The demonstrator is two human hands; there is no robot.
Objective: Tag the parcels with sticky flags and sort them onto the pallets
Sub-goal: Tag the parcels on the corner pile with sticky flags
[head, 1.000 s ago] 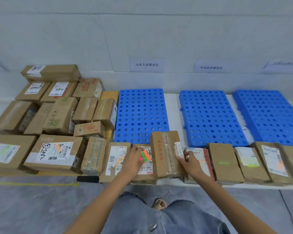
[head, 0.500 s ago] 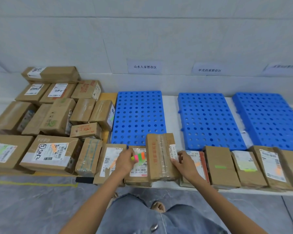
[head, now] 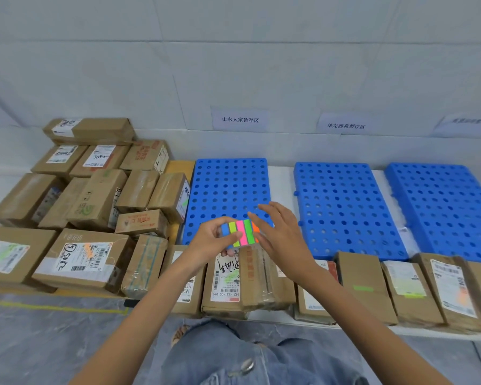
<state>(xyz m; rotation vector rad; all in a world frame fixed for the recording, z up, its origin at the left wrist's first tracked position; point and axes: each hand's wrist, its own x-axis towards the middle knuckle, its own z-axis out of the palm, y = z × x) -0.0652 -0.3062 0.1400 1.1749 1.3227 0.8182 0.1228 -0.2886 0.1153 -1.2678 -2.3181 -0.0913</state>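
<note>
My left hand [head: 207, 243] holds a pad of sticky flags [head: 240, 232] with blue, yellow, pink, green and orange strips, raised above the front row of parcels. My right hand [head: 282, 237] is beside it, fingers spread, fingertips touching the pad's orange edge. Below the hands lies a taped brown parcel [head: 264, 276] on a labelled parcel [head: 224, 284]. Three blue perforated pallets stand behind: left [head: 228, 179], middle [head: 342, 207], right [head: 442, 207].
A pile of brown parcels [head: 95, 201] fills the left side. More parcels [head: 406, 287], some carrying green or orange flags, line the front edge at right. Paper signs [head: 240, 119] hang on the wall above the pallets. My knees in jeans show below.
Both hands lifted off the parcels. The left hand raised the flag pad, and the right hand let go of the taped parcel and came up to the pad.
</note>
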